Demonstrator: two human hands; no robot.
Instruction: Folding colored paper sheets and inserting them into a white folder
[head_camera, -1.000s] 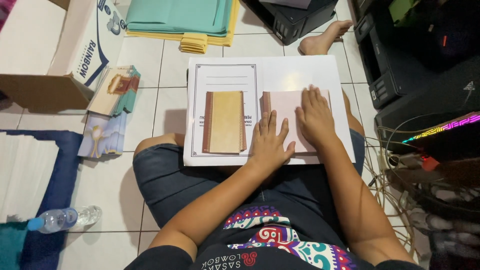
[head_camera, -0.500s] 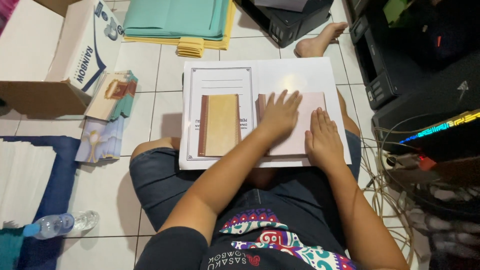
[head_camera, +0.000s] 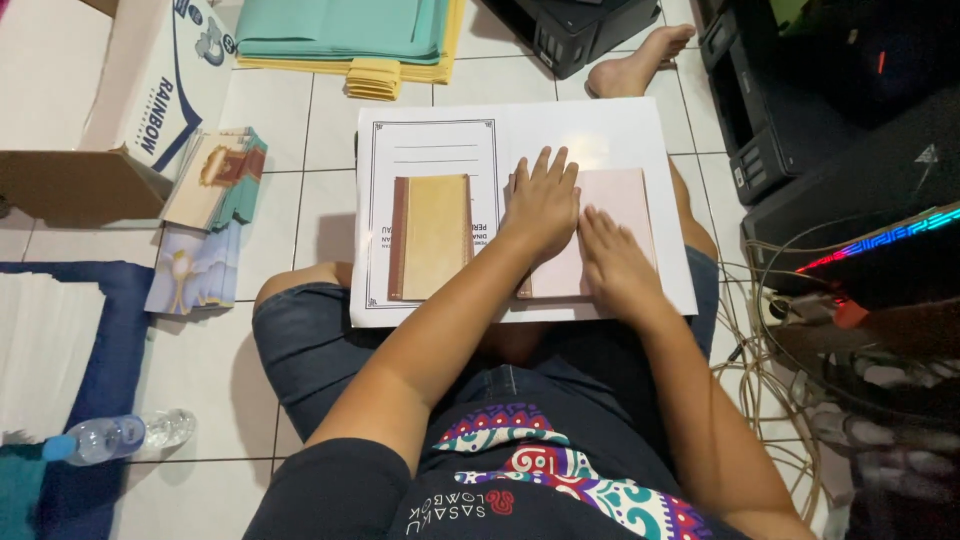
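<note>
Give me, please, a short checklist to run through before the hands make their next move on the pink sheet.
1. Both hands flat on the pink sheet: ok; the left hand and the right hand press on it side by side.
2. Pink sheet lies within the white board: ok.
3. Brown booklet clear of the hands: ok; it lies apart, to the left.
4. White board steady on the lap: cannot tell; it rests across the thighs.
5. Pink sheet smooth under the palms: cannot tell; the hands cover it.
6. Water bottle away from the papers: ok; it lies on the floor.
</note>
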